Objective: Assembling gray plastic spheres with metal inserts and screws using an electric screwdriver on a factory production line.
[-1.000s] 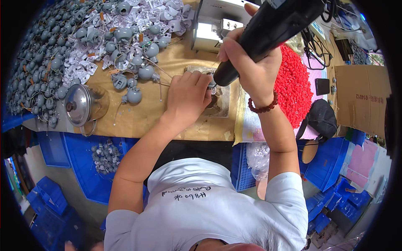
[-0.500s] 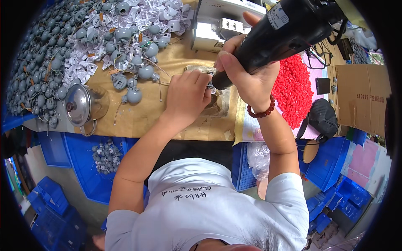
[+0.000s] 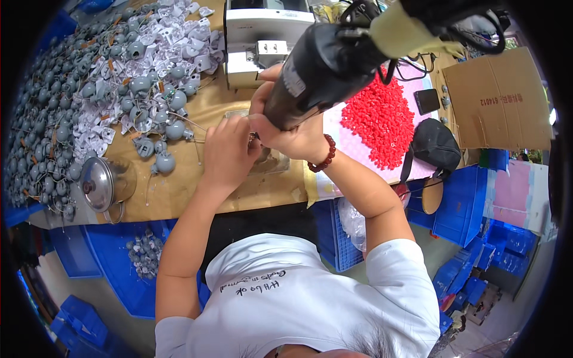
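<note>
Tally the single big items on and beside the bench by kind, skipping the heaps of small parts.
Black power screwdriver, held in the right hand: 1
Metal pot with lid: 1
White machine: 1
Cardboard box: 1
Black pouch: 1
Total: 5

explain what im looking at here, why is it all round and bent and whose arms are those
This is a view from a wide fisheye camera worn on a person's head, looking down, so straight edges curve near the rim. The arms coming up from the bottom belong to that person. The right hand grips a thick black powered hand tool pointing down at the brown-covered table. The left hand rests on the table beside the tool's tip; what it holds there is hidden. On the left lie many small grey round parts and white pieces, plus a metal lidded cup. On the right sits a pile of red bits.
</note>
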The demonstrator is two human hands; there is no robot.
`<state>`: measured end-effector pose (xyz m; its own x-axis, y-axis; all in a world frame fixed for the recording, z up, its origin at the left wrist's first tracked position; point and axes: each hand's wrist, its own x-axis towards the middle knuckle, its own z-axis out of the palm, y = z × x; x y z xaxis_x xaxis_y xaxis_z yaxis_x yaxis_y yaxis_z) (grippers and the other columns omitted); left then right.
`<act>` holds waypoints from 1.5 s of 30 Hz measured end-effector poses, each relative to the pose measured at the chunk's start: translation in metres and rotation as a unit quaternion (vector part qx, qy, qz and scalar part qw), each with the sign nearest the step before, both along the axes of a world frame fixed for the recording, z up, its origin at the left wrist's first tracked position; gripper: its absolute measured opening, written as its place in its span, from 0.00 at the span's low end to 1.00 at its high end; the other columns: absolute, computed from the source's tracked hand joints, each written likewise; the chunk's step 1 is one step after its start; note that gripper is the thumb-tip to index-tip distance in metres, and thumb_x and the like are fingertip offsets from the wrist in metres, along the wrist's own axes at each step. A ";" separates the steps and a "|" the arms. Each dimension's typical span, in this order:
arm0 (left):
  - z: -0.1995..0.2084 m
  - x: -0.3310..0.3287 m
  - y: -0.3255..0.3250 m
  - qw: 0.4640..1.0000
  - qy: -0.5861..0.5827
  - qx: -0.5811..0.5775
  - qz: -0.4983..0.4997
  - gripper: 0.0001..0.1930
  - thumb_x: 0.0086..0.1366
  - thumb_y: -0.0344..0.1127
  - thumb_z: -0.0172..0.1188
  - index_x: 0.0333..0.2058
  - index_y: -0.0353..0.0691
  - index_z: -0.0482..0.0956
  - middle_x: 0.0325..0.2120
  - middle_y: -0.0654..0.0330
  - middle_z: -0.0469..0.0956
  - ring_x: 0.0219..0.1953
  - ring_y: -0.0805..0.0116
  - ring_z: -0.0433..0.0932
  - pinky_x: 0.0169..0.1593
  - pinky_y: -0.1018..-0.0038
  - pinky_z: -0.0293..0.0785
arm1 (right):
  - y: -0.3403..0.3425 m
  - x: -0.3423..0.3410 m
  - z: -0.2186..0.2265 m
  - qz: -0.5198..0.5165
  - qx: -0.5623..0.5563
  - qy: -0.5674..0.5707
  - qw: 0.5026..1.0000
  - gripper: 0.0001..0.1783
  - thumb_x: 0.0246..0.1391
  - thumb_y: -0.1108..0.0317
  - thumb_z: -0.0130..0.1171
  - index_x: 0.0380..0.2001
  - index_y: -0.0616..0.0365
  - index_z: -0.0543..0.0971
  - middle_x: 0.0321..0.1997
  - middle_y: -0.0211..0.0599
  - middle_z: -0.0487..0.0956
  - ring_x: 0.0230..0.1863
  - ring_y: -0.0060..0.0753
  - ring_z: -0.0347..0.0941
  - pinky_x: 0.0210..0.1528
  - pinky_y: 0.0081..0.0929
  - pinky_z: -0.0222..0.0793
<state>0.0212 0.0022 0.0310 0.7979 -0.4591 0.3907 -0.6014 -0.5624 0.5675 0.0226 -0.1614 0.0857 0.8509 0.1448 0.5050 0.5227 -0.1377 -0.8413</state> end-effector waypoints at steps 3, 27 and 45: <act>-0.001 0.001 0.000 1.000 -0.006 0.000 -0.010 0.16 0.50 0.31 0.67 0.38 0.43 0.72 0.34 0.59 0.73 0.39 0.54 0.74 0.39 0.58 0.66 | 0.001 -0.003 -0.002 0.008 0.020 0.024 0.999 0.33 0.50 0.81 0.64 0.58 0.60 0.63 0.33 0.35 0.77 0.33 0.20 0.73 0.36 0.20 0.70; -0.009 -0.018 0.007 0.997 -0.080 -0.005 0.016 0.20 0.57 0.32 0.67 0.49 0.43 0.77 0.43 0.65 0.79 0.45 0.62 0.75 0.49 0.63 0.67 | -0.037 -0.018 -0.043 -0.102 -0.104 0.093 0.985 0.14 0.54 0.71 0.69 0.45 0.58 0.83 0.44 0.36 0.79 0.40 0.28 0.74 0.41 0.23 0.73; 0.095 -0.089 0.099 0.887 0.133 -0.438 -0.062 0.26 0.56 0.23 0.69 0.53 0.38 0.71 0.42 0.61 0.75 0.36 0.75 0.76 0.41 0.74 0.75 | 0.025 -0.006 0.019 0.173 0.303 0.188 0.918 0.19 0.72 0.60 0.50 0.50 0.67 0.77 0.39 0.36 0.79 0.37 0.23 0.72 0.41 0.22 0.70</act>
